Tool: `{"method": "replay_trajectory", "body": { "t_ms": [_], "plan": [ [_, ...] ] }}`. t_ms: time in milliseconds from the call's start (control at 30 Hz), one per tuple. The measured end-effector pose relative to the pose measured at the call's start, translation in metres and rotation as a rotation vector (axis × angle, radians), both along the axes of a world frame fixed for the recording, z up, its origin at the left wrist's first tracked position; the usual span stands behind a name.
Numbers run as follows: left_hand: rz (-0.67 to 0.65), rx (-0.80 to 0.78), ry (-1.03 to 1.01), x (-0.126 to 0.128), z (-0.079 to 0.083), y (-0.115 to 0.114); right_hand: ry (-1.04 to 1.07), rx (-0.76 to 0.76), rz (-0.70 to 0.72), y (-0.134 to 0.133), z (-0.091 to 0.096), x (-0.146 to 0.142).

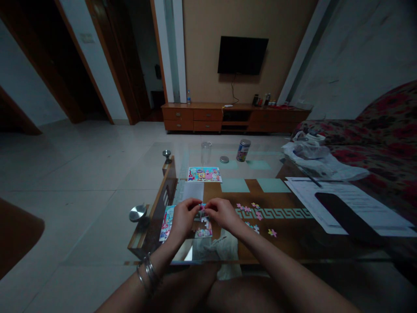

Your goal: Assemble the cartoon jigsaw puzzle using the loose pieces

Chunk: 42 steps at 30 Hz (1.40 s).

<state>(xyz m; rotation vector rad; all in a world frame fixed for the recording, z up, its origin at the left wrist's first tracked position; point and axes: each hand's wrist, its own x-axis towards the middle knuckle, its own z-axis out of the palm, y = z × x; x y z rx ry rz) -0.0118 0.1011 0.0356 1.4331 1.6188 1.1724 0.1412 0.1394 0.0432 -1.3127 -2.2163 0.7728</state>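
My left hand (184, 218) and my right hand (223, 213) meet above a partly assembled jigsaw puzzle (167, 222), at the near edge of the glass table (276, 248). Their fingertips close together around a small pink puzzle piece (202, 208). Gaps in the puzzle show at its middle, and my hands hide much of it. Metal bangles circle my left wrist (148, 271). Several loose pieces (256, 216) lie to the right of my right hand. A colourful cartoon picture card (204, 174) lies farther back.
A glass tumbler (206, 153), a round lid (224, 159) and a printed can (243, 150) stand at the table's far end. Printed papers (345, 204) and a plastic bag (312, 156) lie to the right, beside a floral sofa (384, 139). Tiled floor surrounds the table.
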Motion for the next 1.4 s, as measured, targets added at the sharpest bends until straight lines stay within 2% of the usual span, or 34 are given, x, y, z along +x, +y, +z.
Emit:
{"method": "replay_trajectory", "body": {
  "t_ms": [167, 333, 567, 700, 833, 1000, 1200, 1400],
  "plan": [
    [-0.011, -0.011, -0.077, -0.001, -0.001, 0.000, 0.190, -0.134, -0.021, 0.003, 0.000, -0.004],
    [-0.041, -0.007, -0.009, -0.002, -0.003, -0.003, 0.260, -0.212, -0.058, 0.009, -0.004, -0.006],
    [-0.052, 0.092, 0.291, -0.007, 0.000, -0.006, 0.118, -0.121, -0.079, 0.005, -0.004, -0.008],
    [-0.099, 0.128, 0.447, -0.008, -0.006, -0.007, 0.037, -0.063, -0.094, 0.003, -0.002, -0.010],
    [-0.129, 0.137, 0.572, -0.007, -0.012, -0.005, 0.065, -0.087, -0.070, 0.003, -0.002, -0.010],
    [-0.146, 0.148, 0.670, -0.007, -0.011, -0.006, 0.115, -0.140, -0.058, 0.006, -0.006, -0.010],
    [-0.144, 0.129, 0.752, -0.006, -0.007, -0.009, 0.157, -0.117, -0.109, 0.007, -0.009, -0.012],
    [-0.144, 0.102, 0.797, -0.005, -0.002, -0.012, 0.179, -0.141, -0.096, 0.009, -0.010, -0.012]
  ]
}}
